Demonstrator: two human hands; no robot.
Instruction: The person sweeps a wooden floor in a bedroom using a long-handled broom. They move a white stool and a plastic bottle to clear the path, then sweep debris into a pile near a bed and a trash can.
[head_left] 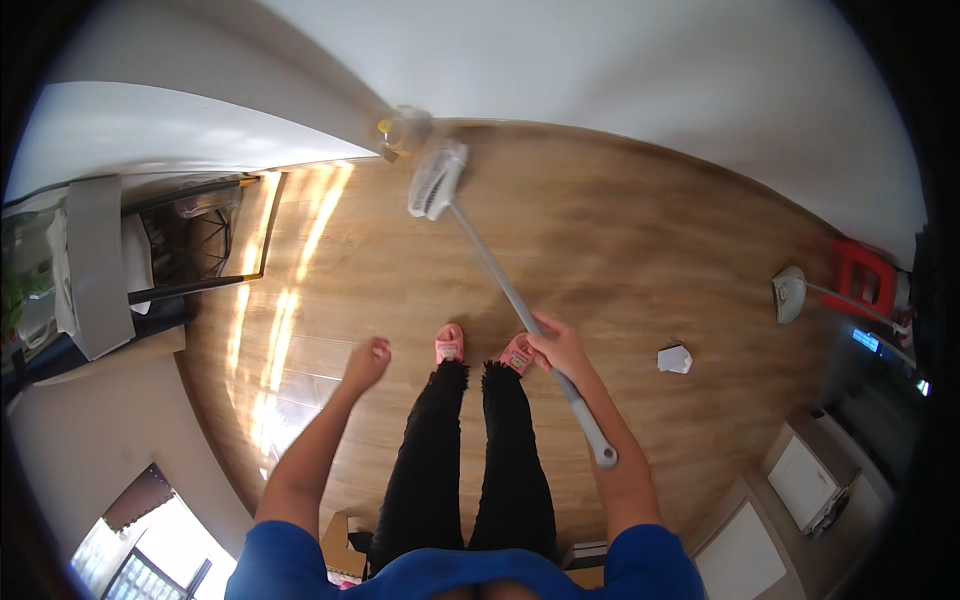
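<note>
My right hand [556,345] grips the grey handle of a long broom [500,280] partway down its length. The handle runs from near my right forearm up and left to the white brush head [436,180], which rests on the wooden floor [640,250] close to the white wall. My left hand [367,361] hangs free at my left side with its fingers curled into a loose fist, holding nothing. Below me stand my legs in black trousers and my feet in pink slippers [450,345].
A small white object [675,359] lies on the floor to my right. A red stool [862,275] and a white fan-like appliance [789,293] stand at far right. A black metal frame [200,240] and a grey furniture piece [95,265] sit at left. A yellowish thing [392,130] is by the wall corner.
</note>
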